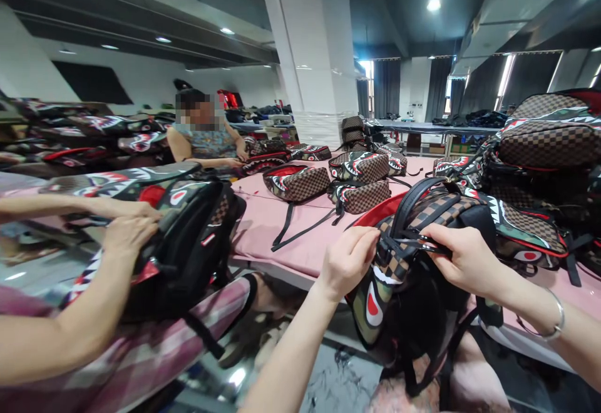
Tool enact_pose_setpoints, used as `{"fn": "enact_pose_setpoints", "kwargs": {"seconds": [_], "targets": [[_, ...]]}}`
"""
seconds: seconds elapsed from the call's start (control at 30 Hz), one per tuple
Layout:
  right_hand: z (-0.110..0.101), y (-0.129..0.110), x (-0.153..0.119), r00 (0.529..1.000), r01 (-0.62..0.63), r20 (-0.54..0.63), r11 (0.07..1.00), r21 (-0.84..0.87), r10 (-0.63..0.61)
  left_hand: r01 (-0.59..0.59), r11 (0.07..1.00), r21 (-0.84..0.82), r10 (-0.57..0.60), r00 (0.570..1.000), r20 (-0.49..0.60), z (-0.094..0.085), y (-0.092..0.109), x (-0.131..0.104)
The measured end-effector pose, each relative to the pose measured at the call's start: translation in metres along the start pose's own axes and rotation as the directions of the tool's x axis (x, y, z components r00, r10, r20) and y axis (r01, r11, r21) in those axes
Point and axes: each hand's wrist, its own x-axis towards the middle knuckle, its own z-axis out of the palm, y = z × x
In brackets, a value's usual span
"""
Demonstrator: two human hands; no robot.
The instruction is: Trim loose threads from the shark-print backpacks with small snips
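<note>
Beside pink table (305,241) | hands (348,263) (462,260) pinch backpack (420,300) by black strap (407,242)

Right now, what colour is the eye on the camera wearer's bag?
Red, ringed in white. The eye on the bag shows best in the head view.

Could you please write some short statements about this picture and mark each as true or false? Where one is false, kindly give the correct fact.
1. The person's left hand and right hand both hold parts of one backpack. True.
2. The person's left wrist wears something metal. False: the bracelet is on the right wrist.
3. The work surface is green. False: the table has a pink top.
4. At picture left, a co-worker's hands are on a second backpack. True.
5. A white pillar rises beyond the table. True.
</note>
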Motion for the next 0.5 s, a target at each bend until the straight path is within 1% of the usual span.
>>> {"fn": "enact_pose_setpoints", "kwargs": {"seconds": [0.07,0.13,0.23,0.3,0.4,0.5], "targets": [[-0.003,0.001,0.0,1.0,-0.03,0.005,1.0,-0.003,0.03,0.063,0.998,0.019,-0.061,0.995,-0.083,0.005,0.005,0.0],[-0.008,0.0,0.0,0.996,-0.084,0.02,0.996,-0.009,0.084,0.1,0.995,0.026,-0.095,0.985,-0.146,0.011,0.01,0.002],[-0.018,-0.006,0.004,0.984,-0.169,0.045,0.984,-0.058,0.172,0.153,0.988,0.024,-0.145,0.97,-0.195,0.019,0.018,0.008],[-0.026,-0.012,0.006,0.977,-0.203,0.049,0.973,-0.113,0.209,0.197,0.98,0.011,-0.19,0.958,-0.217,0.025,0.022,0.012],[-0.035,-0.021,0.011,0.976,-0.208,0.021,0.95,-0.231,0.219,0.236,0.972,-0.006,-0.23,0.944,-0.238,0.031,0.026,0.017],[-0.039,-0.027,0.018,0.982,-0.169,0.01,0.9,-0.401,0.188,0.244,0.97,-0.017,-0.241,0.94,-0.243,0.035,0.027,0.021]]}}
